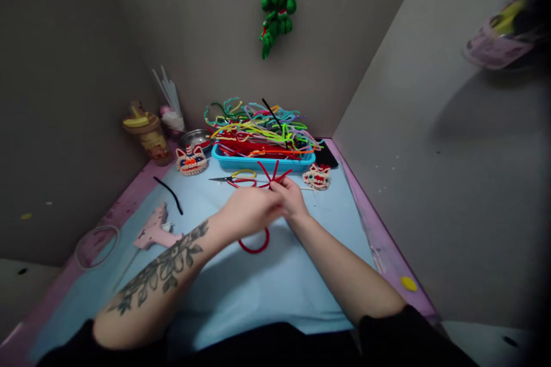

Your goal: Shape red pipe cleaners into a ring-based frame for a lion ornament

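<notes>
Several red pipe cleaners (274, 172) fan out upward above my hands, over the middle of the table. My right hand (293, 198) pinches them near their base between thumb and fingers. Across it lies my left hand (253, 209), closed at the lower part of the same bundle, its fingertips mostly hidden. A loop of red pipe cleaner (255, 251) shows just below my left hand; whether it joins the bundle is hidden. Right behind the hands lie scissors (228, 179) with dark blades, beside a yellow and red handle.
A blue tray (263, 164) heaped with coloured pipe cleaners stands behind. Cat-like faces sit left (191, 160) and right (317, 176). On the left are a pink glue gun (157, 229), a black pipe cleaner (169, 194), a metal bowl (196, 139) and a brown cup (150, 135).
</notes>
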Tool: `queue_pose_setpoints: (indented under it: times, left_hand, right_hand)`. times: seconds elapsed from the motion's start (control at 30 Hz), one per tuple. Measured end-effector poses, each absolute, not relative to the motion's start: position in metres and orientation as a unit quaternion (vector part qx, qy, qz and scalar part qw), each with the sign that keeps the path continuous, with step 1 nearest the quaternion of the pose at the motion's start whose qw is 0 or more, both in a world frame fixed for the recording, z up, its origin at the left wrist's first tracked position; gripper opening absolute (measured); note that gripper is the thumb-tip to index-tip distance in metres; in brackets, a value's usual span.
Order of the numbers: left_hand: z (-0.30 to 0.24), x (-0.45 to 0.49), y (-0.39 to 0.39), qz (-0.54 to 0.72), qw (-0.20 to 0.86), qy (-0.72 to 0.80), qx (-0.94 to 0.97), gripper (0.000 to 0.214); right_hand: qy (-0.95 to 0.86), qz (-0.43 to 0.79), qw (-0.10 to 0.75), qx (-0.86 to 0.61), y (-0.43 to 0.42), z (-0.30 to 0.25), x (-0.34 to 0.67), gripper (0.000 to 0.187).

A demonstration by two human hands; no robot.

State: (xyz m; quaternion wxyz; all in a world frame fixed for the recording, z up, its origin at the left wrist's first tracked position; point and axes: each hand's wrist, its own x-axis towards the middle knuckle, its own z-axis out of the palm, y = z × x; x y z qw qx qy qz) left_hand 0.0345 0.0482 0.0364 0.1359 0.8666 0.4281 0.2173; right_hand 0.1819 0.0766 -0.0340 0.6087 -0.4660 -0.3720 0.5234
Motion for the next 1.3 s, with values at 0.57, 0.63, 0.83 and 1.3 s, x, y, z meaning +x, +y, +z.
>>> queue_pose_setpoints:
  times: [0.57,0.63,0.83,1.3]
  left_hand:
    - [-0.011,0.009,0.081,0.34,0.509,0.444,0.655,0.027]
    - [-0.013,0.007,0.082,0.336,0.523,0.45,0.641,0.025]
    - [-0.012,0.009,0.079,0.347,0.52,0.435,0.648,0.029]
    - [0.006,-0.01,0.084,0.35,0.286,0.512,0.73,0.025]
  right_hand:
    - [-0.439,0.586,0.498,-0.465,0.068,-0.028,0.17,0.02]
    - [-0.441,0.586,0.493,-0.468,0.067,-0.028,0.17,0.019]
    - [-0.437,0.577,0.496,-0.48,0.066,-0.027,0.169,0.02]
    - [-0.507,0.618,0.364,-0.478,0.059,-0.025,0.17,0.019]
